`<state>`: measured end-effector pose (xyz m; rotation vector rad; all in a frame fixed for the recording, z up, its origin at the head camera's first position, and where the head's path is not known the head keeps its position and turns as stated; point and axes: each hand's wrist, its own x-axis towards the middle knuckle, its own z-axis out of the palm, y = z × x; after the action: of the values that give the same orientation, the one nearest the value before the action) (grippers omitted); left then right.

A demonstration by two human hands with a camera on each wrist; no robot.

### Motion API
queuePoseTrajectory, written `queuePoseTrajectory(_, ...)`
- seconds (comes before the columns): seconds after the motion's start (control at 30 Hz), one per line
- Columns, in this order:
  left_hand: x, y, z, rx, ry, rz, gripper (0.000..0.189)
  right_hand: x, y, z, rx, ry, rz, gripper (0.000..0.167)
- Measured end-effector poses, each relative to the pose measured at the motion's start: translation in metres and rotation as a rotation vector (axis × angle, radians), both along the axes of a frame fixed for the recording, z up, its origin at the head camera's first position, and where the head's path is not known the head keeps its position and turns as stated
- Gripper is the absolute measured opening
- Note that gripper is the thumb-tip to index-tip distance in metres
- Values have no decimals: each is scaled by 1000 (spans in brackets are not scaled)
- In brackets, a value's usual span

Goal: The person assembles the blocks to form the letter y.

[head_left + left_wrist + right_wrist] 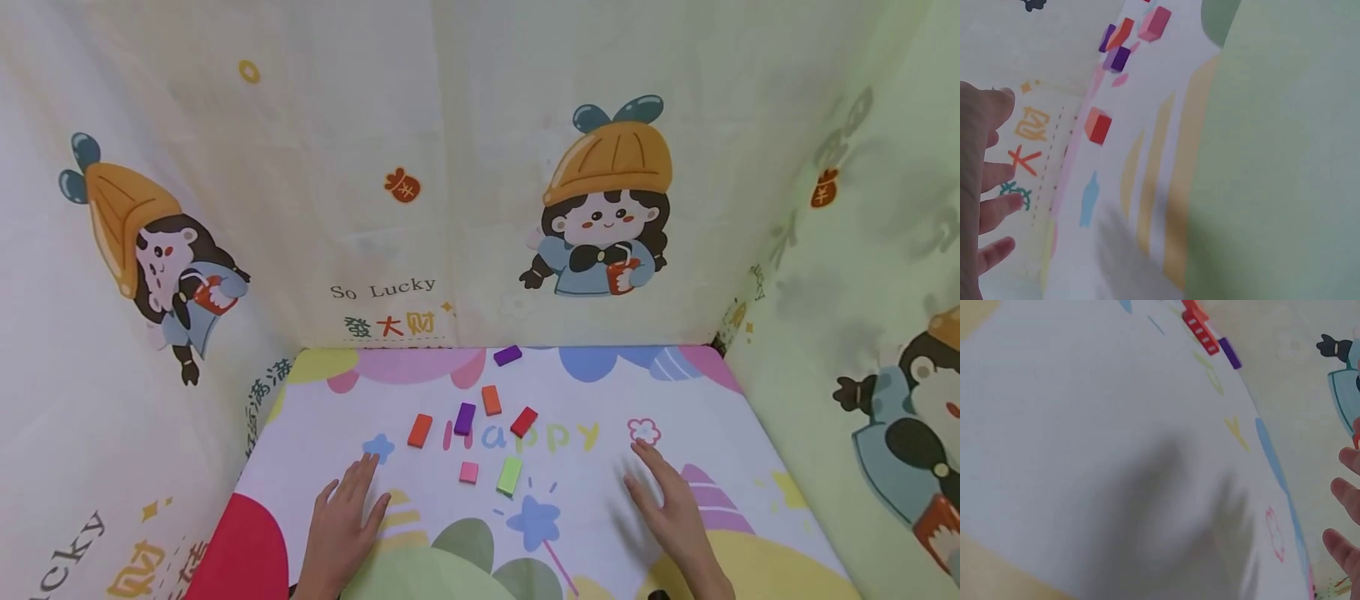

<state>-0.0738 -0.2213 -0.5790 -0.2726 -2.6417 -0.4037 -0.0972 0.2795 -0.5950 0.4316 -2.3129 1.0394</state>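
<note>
Several small coloured blocks lie spread over the middle of the table. Nearest my left hand (343,510) is an orange block (420,431); that hand hovers over the left side with its fingers straight and holds nothing. My right hand (671,504) hovers over the right side, fingers extended, also holding nothing. Between the hands lie a pink block (468,472) and a light green block (509,476). Behind them are a purple block (465,418), a second orange block (491,400) and a red block (524,422). Another purple block (507,356) lies at the back edge.
A printed cloth (570,508) with "Happy" lettering and pastel shapes covers the table. Fabric walls with cartoon figures enclose it: a back wall (480,250), a left wall (97,350) and a right wall (817,333).
</note>
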Motion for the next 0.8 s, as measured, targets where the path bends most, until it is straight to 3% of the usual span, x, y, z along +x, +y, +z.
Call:
queuePoseTrajectory(0.13,0,11,-3,69,-14,2,69,-3,-10,-7,-61,-58,-7,60)
queuePoseTrajectory(0.43,1,30,-13,159,-52,18,60,-6,-30,-21,-155,-276,-105,52)
queuePoseTrajectory(0.6,0,49,-18,243,-114,43,56,-15,-42,-32,-216,-306,-96,51)
queuePoseTrajectory(0.8,-2,77,-25,309,-54,-34,54,-33,-60,-42,-234,-232,-21,50)
